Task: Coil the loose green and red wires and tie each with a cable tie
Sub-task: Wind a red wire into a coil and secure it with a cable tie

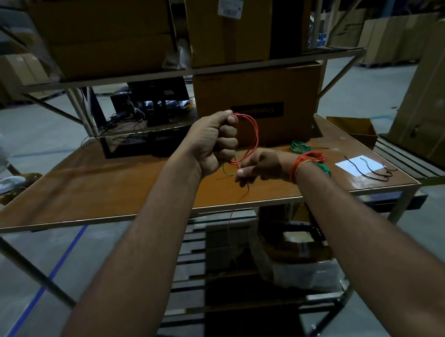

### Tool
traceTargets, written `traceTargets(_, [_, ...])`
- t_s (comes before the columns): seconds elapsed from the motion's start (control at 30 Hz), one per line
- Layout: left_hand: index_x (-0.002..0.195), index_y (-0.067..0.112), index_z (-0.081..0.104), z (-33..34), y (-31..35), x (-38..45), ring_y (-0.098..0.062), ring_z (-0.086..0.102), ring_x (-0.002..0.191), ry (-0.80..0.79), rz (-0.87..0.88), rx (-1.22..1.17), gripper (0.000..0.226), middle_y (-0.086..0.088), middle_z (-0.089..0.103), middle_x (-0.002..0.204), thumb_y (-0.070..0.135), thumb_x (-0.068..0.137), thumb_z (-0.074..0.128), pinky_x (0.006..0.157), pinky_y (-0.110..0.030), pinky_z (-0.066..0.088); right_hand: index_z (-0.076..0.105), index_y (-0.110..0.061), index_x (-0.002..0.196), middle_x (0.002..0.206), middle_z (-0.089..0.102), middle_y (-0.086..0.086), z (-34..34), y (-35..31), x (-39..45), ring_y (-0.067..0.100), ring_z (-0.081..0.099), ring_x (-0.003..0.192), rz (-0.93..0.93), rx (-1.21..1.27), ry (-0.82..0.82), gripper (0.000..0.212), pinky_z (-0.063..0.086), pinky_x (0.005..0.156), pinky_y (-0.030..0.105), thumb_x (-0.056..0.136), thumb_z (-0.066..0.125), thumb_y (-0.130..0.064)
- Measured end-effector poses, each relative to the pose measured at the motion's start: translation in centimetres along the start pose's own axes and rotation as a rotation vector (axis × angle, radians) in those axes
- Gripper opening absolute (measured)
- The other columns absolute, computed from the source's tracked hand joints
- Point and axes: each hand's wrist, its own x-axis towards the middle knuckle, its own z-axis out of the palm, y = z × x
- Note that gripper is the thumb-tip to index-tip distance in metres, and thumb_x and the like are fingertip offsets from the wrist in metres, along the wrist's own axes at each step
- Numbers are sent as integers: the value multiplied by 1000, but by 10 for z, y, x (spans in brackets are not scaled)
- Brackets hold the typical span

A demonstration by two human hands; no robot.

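Above the desk [116, 187], the left hand [213, 143] is a closed fist gripping the top of a red wire [253, 132] coil, while the right hand [256, 167] pinches the coil's lower part, where a loose green wire [226, 168] also shows. At the desk's right end, an open carton [351, 128] sits by the far corner, its contents hidden, with a green coil [300, 146] and a red coil [314, 156] nearer the wrist and cable ties [375, 169] on a white sheet [355, 167]. Bare desk runs left to the edge; a red strand hangs past the front edge.
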Motion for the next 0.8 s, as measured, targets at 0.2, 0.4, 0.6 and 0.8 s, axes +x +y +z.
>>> traceTargets(0.2, [76, 23, 47, -16, 17, 6, -1, 23, 37, 110, 69, -46, 36, 13, 31, 51, 31, 110, 39, 32, -16, 18, 67, -2, 100, 91, 66, 3, 21, 27, -3, 14, 59, 84, -133, 208, 133, 23, 45, 74, 25, 101, 54, -21])
traceTargets(0.4, [81, 19, 50, -58, 9, 11, -4, 23, 40, 508, 170, 142, 31, 9, 36, 56, 26, 109, 38, 36, -20, 15, 64, -14, 98, 89, 64, 4, 51, 61, -7, 14, 64, 82, -227, 531, 543, 4, 54, 67, 20, 96, 61, -12])
traceTargets(0.6, [82, 17, 49, -72, -28, 17, -5, 21, 40, 624, 66, 248, 30, 7, 33, 58, 22, 109, 37, 37, -20, 13, 67, -23, 99, 84, 63, -6, 54, 41, -17, 5, 60, 74, -167, 82, 576, 10, 45, 65, 17, 100, 58, -26])
traceTargets(0.8, [79, 18, 46, -72, -44, 25, -6, 26, 44, 650, 53, 20, 33, 7, 36, 58, 25, 110, 37, 42, -22, 16, 48, -24, 125, 92, 62, 0, 72, -2, -32, 15, 60, 78, -142, -575, 209, 26, 57, 69, 32, 102, 46, -36])
